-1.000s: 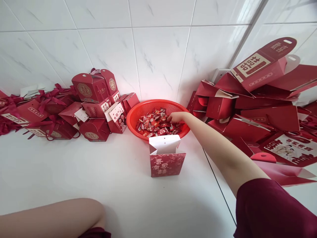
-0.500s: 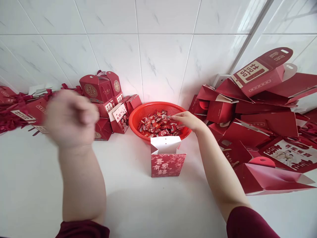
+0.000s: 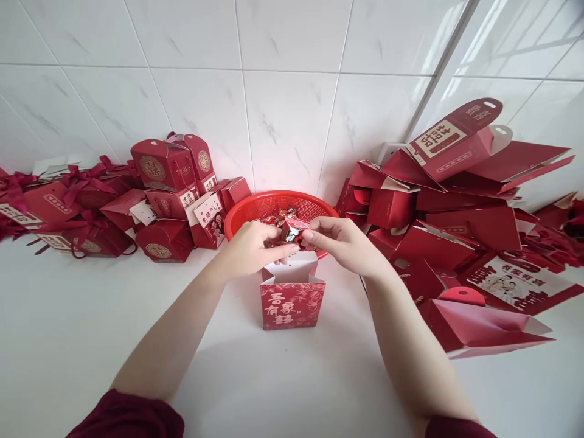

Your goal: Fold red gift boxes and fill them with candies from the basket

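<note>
Pinched narrowly between left hand (image 3: 250, 248) and right hand (image 3: 350, 246): wrapped candy (image 3: 293, 229), near my open red box (image 3: 293, 307).
Left arm, raised and blurred half a second ago, now slants inward, fingers bent; right hand has drawn in from the red basket (image 3: 319, 204).
</note>
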Motion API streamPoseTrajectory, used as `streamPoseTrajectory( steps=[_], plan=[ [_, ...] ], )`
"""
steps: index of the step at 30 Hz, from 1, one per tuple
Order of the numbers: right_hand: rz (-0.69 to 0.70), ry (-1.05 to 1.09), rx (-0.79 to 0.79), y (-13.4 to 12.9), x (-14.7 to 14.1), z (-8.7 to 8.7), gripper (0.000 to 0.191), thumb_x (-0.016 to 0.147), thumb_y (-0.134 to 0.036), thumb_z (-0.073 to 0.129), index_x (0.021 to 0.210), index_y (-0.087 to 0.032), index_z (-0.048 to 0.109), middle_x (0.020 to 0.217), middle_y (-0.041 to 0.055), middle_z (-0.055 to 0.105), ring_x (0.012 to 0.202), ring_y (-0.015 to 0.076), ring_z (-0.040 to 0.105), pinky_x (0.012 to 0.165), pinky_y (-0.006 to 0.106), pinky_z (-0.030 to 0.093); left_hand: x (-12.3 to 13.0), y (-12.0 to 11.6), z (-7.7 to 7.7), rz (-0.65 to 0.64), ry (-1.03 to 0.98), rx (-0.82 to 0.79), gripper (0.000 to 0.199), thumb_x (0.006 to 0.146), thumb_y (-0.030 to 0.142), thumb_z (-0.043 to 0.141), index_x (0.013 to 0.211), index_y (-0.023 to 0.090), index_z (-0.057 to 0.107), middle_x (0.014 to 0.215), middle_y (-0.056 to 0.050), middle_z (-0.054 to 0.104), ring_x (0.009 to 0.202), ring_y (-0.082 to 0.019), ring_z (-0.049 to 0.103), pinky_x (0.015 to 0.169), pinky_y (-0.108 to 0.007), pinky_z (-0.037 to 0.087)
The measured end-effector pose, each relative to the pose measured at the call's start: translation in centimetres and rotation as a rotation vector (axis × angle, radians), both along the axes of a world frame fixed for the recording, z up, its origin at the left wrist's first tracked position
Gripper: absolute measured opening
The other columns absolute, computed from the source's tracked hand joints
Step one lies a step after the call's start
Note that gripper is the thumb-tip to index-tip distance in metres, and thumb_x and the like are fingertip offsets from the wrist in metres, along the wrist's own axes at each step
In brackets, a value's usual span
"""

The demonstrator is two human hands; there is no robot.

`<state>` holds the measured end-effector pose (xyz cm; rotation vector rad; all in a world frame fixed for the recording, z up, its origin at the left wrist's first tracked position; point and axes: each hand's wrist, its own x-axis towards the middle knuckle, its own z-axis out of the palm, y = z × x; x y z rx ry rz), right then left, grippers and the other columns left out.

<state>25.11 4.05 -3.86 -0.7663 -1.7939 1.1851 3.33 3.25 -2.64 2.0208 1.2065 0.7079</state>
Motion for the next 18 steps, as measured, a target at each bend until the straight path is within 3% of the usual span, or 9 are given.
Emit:
streamPoseTrajectory(
  steps=[5,11,15,18],
  plan=[
    [0.115,0.026,0.012,-0.6,-0.5,0.2,0.035,0.092,-0.046,0.062,0.074,-0.016,0.062,0.070,0.0000,0.060,0.068,0.0121,0.059,0.064,0.025,0.048,0.6,-1.3,0.6,-0.143,-0.085,-0.212,0.023,0.087,0.035,0.066,0.087,0.013,0.070,0.067,-0.005,0.072,0.062,-0.016,0.066,0.057,-0.025,0.052],
    [0.247,0.081,-0.057,-1.3,-0.7,0.4,0.031,0.094,-0.041,0.062,0.076,-0.016,0.062,0.072,-0.0003,0.060,0.066,0.0105,0.058,0.064,0.024,0.048,0.5,-2.6,1.5,-0.209,-0.072,-0.193,0.020,0.084,0.029,0.070,0.070,0.015,0.070,0.062,-0.003,0.071,0.059,-0.012,0.064,0.055,-0.022,0.048],
    [0.182,0.020,0.008,-1.8,-0.6,0.6,0.034,0.094,-0.045,0.060,0.077,-0.016,0.061,0.071,0.0001,0.060,0.067,0.0123,0.058,0.063,0.025,0.048,0.3,-2.6,1.2,-0.252,-0.133,-0.225,0.020,0.085,0.034,0.070,0.082,0.014,0.071,0.071,-0.003,0.072,0.064,-0.014,0.067,0.061,-0.024,0.054],
    [0.030,-0.039,0.094,-2.2,-0.5,0.7,0.037,0.094,-0.048,0.059,0.073,-0.017,0.057,0.069,-0.0006,0.058,0.066,0.0121,0.056,0.059,0.024,0.044,0.2,-2.4,1.0,-0.178,-0.155,-0.182,0.029,0.086,0.044,0.069,0.093,0.015,0.070,0.081,-0.005,0.071,0.069,-0.016,0.068,0.065,-0.028,0.057]
  ],
)
